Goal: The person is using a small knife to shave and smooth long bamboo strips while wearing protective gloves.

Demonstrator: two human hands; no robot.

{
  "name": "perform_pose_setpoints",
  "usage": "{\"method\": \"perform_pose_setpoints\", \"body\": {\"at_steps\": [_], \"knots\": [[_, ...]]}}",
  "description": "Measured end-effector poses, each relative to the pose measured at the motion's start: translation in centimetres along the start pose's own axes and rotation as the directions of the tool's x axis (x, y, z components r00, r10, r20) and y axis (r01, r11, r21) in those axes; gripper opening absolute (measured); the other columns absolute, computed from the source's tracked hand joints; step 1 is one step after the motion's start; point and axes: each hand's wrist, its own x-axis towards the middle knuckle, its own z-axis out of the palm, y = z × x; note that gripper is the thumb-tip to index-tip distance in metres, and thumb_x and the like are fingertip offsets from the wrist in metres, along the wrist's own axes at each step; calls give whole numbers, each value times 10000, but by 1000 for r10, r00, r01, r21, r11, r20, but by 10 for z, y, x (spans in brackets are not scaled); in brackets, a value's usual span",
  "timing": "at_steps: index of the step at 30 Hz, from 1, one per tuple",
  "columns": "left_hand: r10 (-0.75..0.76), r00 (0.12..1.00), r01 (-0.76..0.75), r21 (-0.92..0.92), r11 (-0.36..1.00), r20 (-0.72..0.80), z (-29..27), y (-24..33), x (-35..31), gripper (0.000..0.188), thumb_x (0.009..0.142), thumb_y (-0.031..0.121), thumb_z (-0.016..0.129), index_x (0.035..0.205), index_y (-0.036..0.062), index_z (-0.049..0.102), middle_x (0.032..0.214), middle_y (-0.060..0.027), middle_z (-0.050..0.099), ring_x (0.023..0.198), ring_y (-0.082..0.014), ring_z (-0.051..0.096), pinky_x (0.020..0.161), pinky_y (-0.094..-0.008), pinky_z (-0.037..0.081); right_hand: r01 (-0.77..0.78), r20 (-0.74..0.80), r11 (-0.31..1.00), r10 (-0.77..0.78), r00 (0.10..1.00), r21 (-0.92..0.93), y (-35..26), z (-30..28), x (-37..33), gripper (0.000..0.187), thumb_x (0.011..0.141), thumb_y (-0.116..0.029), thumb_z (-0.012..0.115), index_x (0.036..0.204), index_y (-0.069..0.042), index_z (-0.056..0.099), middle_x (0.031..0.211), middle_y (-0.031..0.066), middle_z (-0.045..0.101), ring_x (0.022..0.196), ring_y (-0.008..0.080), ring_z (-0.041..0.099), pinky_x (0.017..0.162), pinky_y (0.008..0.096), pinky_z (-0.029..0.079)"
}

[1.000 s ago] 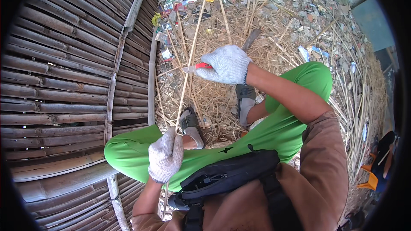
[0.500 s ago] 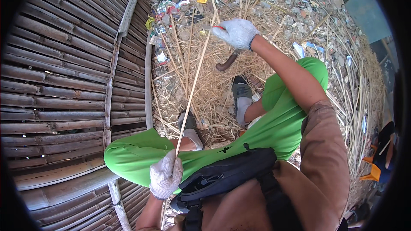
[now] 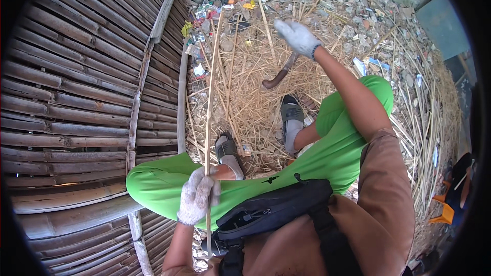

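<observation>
My left hand (image 3: 197,197), in a white knit glove, is closed around a long, thin bamboo strip (image 3: 209,102) above my left thigh. The strip stands nearly upright in view, its far end over the littered ground and its near end beside my waist bag. Farther off to the right, my gloved right hand (image 3: 297,38) is held clear of the strip, its back toward me and its fingers curled. The red-handled knife seen in it earlier is hidden now. Below that hand, a tool with a curved brown handle (image 3: 276,80) lies on the shavings.
A bamboo slat wall (image 3: 76,97) rises at my left. Bamboo shavings (image 3: 255,82) and loose strips cover the ground between my feet, with rubble and plastic litter beyond. More long strips (image 3: 409,117) lie at right. A black bag (image 3: 276,204) crosses my lap; an orange object (image 3: 444,209) stands far right.
My right hand has moved right, away from the strip, and turned so the knife no longer shows. The held strip has swung left and upright, and its near end now extends below my left hand.
</observation>
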Motion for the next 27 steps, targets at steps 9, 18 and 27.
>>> {"method": "perform_pose_setpoints", "body": {"at_steps": [9,18,27], "knots": [[39,999,-32,-202,979,30,36,29,72,385,1042,188,572,1361,-27,576,916,-67,686,643,-103,601,529,-241,496,315,241,945,-286,928,-90,-82,76,-75,645,1084,-672,454,1108,-79,709,1029,276,755,989,493,724,884,600,546],[-38,997,21,-259,966,-62,47,22,101,325,1120,220,572,1351,-5,617,825,-36,651,514,-84,525,432,-234,427,369,350,921,-306,885,-128,-84,104,-103,663,1089,-667,439,1034,-62,704,998,270,764,948,490,740,844,605,567],[-76,997,75,-447,891,16,40,6,117,277,1095,211,596,1269,2,645,817,-48,661,538,-116,554,470,-257,452,187,419,964,-252,873,190,-85,138,-119,637,1042,-648,610,1005,-15,668,812,197,693,784,361,721,742,531,551]]}}
